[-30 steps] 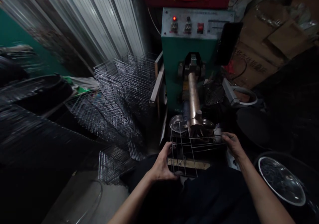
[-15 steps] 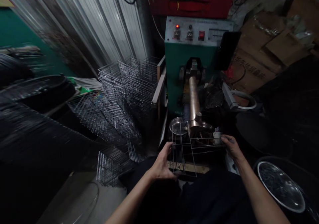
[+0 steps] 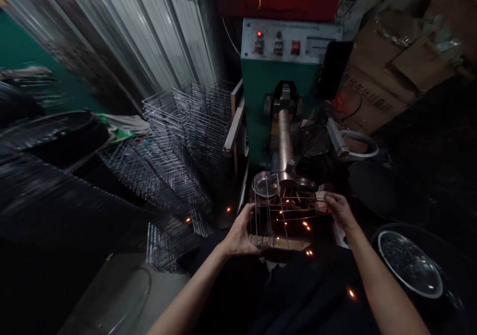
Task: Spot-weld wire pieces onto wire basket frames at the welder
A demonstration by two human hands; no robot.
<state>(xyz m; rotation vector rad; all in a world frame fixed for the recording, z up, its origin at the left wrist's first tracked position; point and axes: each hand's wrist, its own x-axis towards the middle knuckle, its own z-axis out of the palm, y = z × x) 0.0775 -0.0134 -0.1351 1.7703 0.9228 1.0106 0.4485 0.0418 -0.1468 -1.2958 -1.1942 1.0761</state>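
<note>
So the wire frame (image 3: 282, 209) is sitting right below the tip of the copper-coloured arm (image 3: 285, 141) on a green spot welder (image 3: 257, 106), with both hands on it. Can't really tell whether the tip is touching the wires, it's too dark down there, but orange sparks (image 3: 305, 224) are scattered all around the frame, and one glows over by the right forearm.

Left hand (image 3: 240, 233) is partly open in a wide C shape, gripping the frame's left end with fingers at the top and thumb down low. Right hand (image 3: 340, 210) is closed a lot tighter, basically pinching the other end of the long wires between thumb and fingers.

Two shiny metal bowls (image 3: 265, 185) sit just behind the frame, one either side of the arm's tip, and there's a pale wooden strip (image 3: 298, 244) under the near part. Up on the control panel (image 3: 320, 32) a red light (image 3: 259, 34) is lit. Off to the left there's a big messy stack of wire racks (image 3: 179, 141), and right of the welder, a pile of cardboard boxes (image 3: 376, 91). Pretty dim shop overall.
</note>
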